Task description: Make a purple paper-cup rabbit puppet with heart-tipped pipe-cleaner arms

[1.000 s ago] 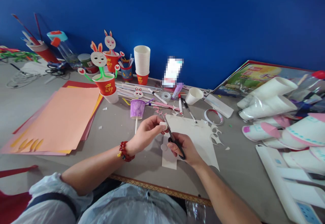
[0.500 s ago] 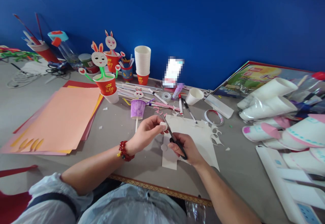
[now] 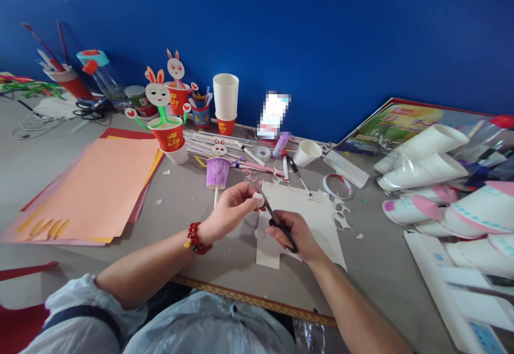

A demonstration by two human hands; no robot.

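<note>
My left hand [image 3: 236, 204] pinches a small white paper piece [image 3: 258, 199] between thumb and fingers. In my right hand [image 3: 296, 236] is a pair of black-handled scissors [image 3: 281, 226], its blades beside the paper piece. Beneath both lies a white paper sheet [image 3: 317, 220] with cut edges. A small round paper disc [image 3: 259, 233] rests on that sheet, near my right thumb. Just beyond my left hand stands a purple-coloured paper cup [image 3: 218, 174] with a bunny face and a white stick.
Coloured paper sheets [image 3: 100, 182] lie at the left. Red cups with bunny figures [image 3: 168, 133] and a stack of white cups [image 3: 225, 97] stand at the back. Pens, a tape roll [image 3: 263, 153] and a white cup [image 3: 307, 153] are in the middle; cone-shaped paper crafts [image 3: 461, 215] crowd the right.
The paper piece has turned slightly in my left fingers against the scissor blades. Both hands stay nearly in the same place.
</note>
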